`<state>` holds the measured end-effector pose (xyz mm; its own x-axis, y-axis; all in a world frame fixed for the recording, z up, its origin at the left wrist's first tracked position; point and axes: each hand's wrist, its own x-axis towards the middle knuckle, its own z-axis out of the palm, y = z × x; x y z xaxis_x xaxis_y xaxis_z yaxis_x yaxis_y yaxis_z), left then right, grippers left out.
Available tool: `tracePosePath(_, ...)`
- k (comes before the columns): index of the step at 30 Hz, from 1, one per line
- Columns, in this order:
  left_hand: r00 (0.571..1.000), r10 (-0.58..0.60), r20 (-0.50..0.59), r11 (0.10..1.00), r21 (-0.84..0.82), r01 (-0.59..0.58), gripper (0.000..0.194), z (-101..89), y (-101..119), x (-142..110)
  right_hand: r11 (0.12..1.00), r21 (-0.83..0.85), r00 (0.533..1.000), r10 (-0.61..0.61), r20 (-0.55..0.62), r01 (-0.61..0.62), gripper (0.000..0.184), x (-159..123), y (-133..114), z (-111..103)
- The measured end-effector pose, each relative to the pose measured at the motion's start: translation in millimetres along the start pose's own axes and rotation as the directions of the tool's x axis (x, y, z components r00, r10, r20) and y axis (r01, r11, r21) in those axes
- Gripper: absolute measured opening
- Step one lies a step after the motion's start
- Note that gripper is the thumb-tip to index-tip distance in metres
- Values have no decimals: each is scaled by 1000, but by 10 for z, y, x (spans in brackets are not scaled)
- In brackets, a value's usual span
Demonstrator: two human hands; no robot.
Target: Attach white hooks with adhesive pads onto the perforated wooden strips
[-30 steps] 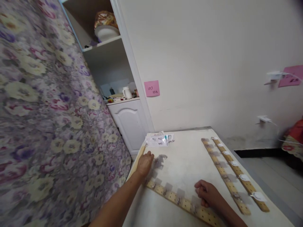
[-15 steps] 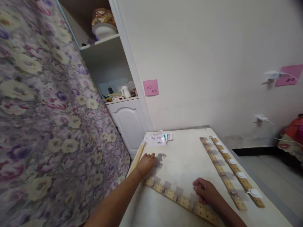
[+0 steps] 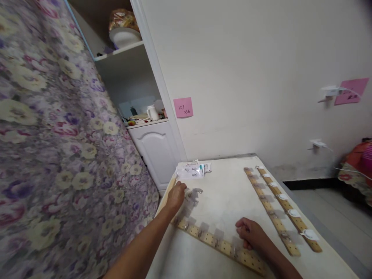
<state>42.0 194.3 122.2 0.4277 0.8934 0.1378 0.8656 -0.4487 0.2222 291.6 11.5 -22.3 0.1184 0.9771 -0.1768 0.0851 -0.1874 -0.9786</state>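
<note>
My left hand (image 3: 176, 195) is over the left side of the white table, its fingers curled together; what they hold, if anything, is hidden. Right beside its fingertips lies a small loose group of clear and metallic pieces (image 3: 192, 195), too small to name. My right hand (image 3: 250, 232) is closed above the table, and its palm side cannot be seen. Below both hands a perforated wooden strip (image 3: 209, 237) runs slantwise, with several small clear-and-metal pieces standing along it. The right forearm passes over the strip's right end.
Two more wooden strips stand at the right: one with clear pieces (image 3: 270, 209), one with white round tags (image 3: 296, 219). Clear packets (image 3: 190, 171) lie at the table's back left. A floral curtain (image 3: 72, 155) hangs at the left, and a wall (image 3: 232, 77) rises behind the table (image 3: 223, 193).
My left hand has shifted slightly left and back, uncovering more of the small loose pieces. My right hand stays nearly in place. The whole view has moved a little.
</note>
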Motion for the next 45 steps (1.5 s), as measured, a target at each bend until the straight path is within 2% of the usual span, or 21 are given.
tracePosePath(4, 994, 28, -104, 1000, -4, -29, 27, 26, 89, 13, 1000, -2, 1000, 1, -10, -1, 22, -24, -38, 1)
tracePosePath(13, 985, 127, -118, 983, -120, -141, 25, 48, 468, -18, 1000, 4, 999, -11, -44, 11, 20, -10, -45, 38)
tracePosePath(16, 980, 142, -138, 956, -237, -171, 24, 62, 685, -25, 993, -61, 990, -102, -95, 97, 18, -10, -138, 32)
tracePosePath(18, 979, 148, -138, 923, -337, -186, 23, 91, 850, -37, 972, -134, 968, -209, -140, 191, 17, -27, -245, 13)
tracePosePath(20, 981, 151, -124, 875, -445, -191, 21, 138, 1019, -60, 959, -156, 943, -264, -201, 235, 22, -48, -348, -2)
tracePosePath(22, 982, 156, -102, 819, -543, -186, 21, 199, 1178, -95, 966, -102, 931, -258, -259, 239, 33, -60, -421, -5)
tracePosePath(24, 983, 167, -79, 764, -620, -179, 20, 265, 1312, -141, 974, 17, 939, -212, -269, 225, 44, -60, -459, 5)
tracePosePath(28, 981, 181, -62, 696, -697, -173, 19, 378, 1465, -241, 952, 265, 979, -111, -168, 154, 43, -48, -482, 39)
tracePosePath(32, 982, 177, -68, 687, -706, -173, 20, 438, 1492, -323, 930, 332, 982, -110, -152, 155, 33, -70, -517, 59)
tracePosePath(37, 979, 185, -90, 719, -666, -197, 21, 385, 1504, -417, 963, 192, 965, -144, -221, 187, 16, -141, -577, 66)
tracePosePath(41, 941, 304, -151, 806, -485, -338, 22, 321, 1514, -516, 971, 158, 961, -136, -243, 177, 13, -179, -605, 65)
tracePosePath(45, 896, 425, -126, 832, -335, -442, 26, 346, 1497, -598, 977, 160, 965, -98, -242, 139, 17, -190, -622, 59)
